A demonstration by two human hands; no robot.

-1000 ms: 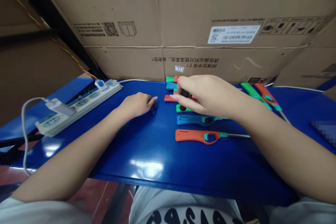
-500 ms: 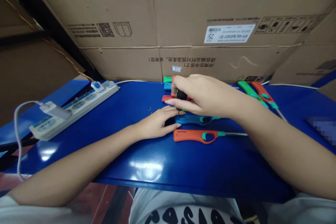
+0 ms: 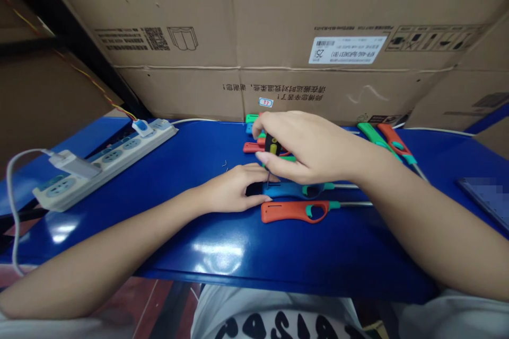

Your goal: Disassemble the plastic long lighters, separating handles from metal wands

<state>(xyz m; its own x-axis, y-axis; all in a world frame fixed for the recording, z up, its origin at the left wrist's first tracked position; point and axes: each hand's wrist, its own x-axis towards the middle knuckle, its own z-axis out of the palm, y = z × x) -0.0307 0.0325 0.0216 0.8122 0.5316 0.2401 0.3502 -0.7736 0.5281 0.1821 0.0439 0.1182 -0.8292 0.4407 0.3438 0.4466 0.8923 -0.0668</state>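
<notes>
A screwdriver [image 3: 273,146] with a black and yellow handle is gripped by my right hand [image 3: 308,143], its thin shaft pointing down. Its tip meets the handle of a blue gas lighter [image 3: 288,189], though the exact contact spot is too small to make out. My left hand [image 3: 233,189] holds that lighter's butt end between thumb and fingers, flat on the table. Nearest to me, an orange lighter [image 3: 284,212] lies parallel to the blue one. Behind, partly covered by my right hand, are a red lighter [image 3: 251,146] and a green lighter [image 3: 252,118].
Small screws [image 3: 226,166] lie on the blue table [image 3: 191,254] beyond my left hand. A white power strip [image 3: 109,161] with plugs is at the left. Another green lighter [image 3: 374,135] and orange lighter [image 3: 393,139] lie at right, before a large cardboard box [image 3: 191,90].
The screwdriver's handle has tilted, so its yellow end now shows in my right hand. My left hand stays at the blue lighter. The whole view has shifted slightly.
</notes>
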